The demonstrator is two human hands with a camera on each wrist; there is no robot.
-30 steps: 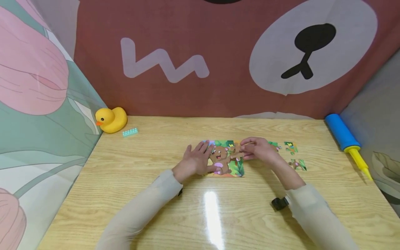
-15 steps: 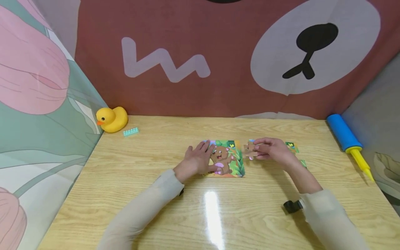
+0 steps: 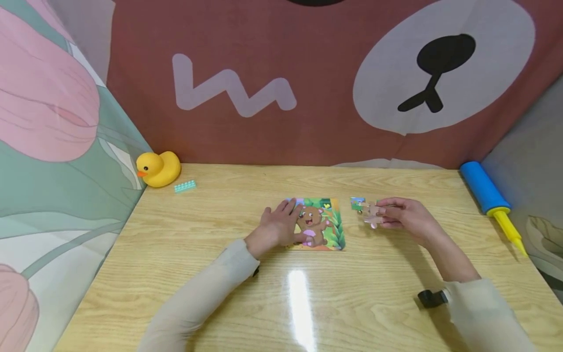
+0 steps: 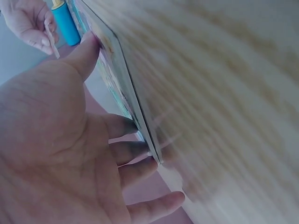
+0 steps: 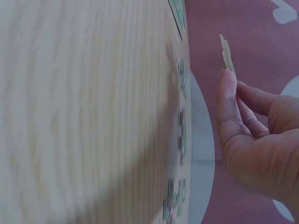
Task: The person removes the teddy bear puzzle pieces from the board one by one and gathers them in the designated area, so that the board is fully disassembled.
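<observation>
A bear picture puzzle board lies flat on the table. My left hand rests across its left side with fingers spread and straight; in the left wrist view the fingertips and thumb touch the board at its edge. To the right of the board, my right hand pinches a brown puzzle piece between thumb and fingers, held above the table. The right wrist view has this piece edge-on at the fingertips. A loose puzzle piece with blue and green lies just beyond it, partly covered.
More loose puzzle pieces lie on the table beneath my right hand. A yellow rubber duck and a mint building brick sit at the back left. A blue and yellow hand pump lies along the right edge.
My right hand has moved right, away from the board, carrying the brown puzzle piece with it. It now covers the pieces on the right. The left hand has stayed in place.
</observation>
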